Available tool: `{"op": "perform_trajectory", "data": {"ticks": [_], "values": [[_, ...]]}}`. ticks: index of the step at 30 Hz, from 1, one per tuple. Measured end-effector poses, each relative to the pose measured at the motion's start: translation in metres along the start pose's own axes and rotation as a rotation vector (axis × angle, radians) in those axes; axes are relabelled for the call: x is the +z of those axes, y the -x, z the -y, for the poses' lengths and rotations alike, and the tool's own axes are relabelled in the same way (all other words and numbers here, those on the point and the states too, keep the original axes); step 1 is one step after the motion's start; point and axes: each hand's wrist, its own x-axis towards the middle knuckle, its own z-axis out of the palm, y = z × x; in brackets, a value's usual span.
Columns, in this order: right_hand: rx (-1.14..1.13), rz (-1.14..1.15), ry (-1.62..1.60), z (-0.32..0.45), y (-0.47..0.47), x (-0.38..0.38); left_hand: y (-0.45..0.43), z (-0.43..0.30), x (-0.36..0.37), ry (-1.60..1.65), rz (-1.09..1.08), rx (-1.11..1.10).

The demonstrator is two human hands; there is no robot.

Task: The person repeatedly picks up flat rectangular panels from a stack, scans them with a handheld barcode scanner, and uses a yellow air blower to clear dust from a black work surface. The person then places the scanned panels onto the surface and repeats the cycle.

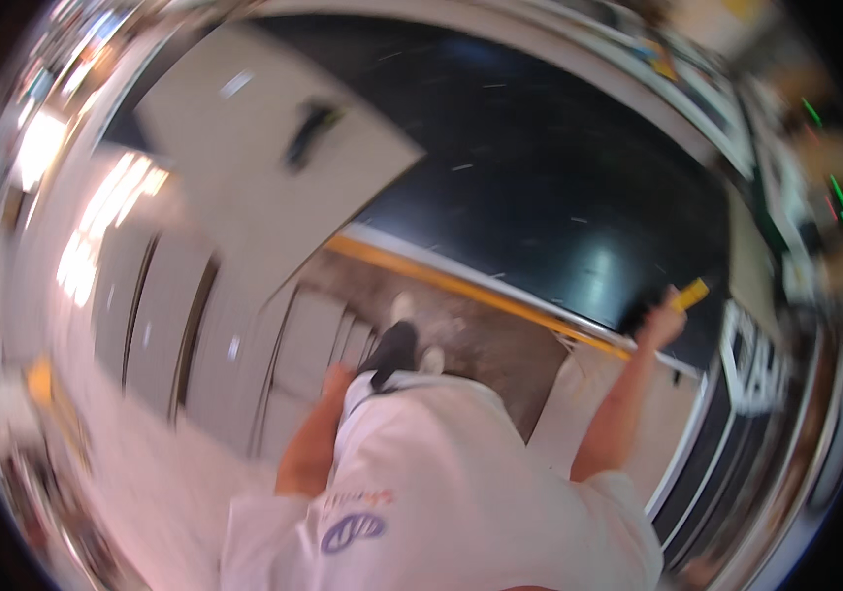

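My right hand [661, 325] reaches out over the near right edge of a black-topped worktable [540, 162]. It grips a yellow object [689, 294], possibly a tool handle; blur hides its exact kind. Beside that hand is a dark smudge, and I cannot tell whether it is a shadow or part of the object. My left hand [338, 380] hangs low beside my hip, blurred, with its fingers unresolved. Over the table's far left part lies a large beige-grey panel [266, 162]. A dark hand tool [311, 133] with a yellowish end rests on this panel, too blurred to name.
An orange-yellow strip [451, 277] and a pale rail run along the table's near edge. Several grey panels [159, 325] stand on the left. A white openwork part [750, 362] sits at the right, beside dark slats [695, 473]. Brown floor [495, 354] shows around my feet.
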Motion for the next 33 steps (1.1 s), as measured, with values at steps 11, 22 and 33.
{"op": "perform_trajectory", "data": {"ticks": [11, 22, 33], "values": [[-0.080, -0.230, 0.103, 0.012, 0.008, 0.008, -0.111, -0.038, -0.059, -0.329, -0.072, 0.236], [-0.142, -0.323, 0.219, -0.004, 0.014, 0.025, -0.142, -0.050, -0.093, -0.318, -0.060, 0.288], [-0.068, -0.237, 0.049, 0.002, 0.019, 0.008, -0.148, -0.055, -0.095, -0.204, -0.098, 0.289]]}}
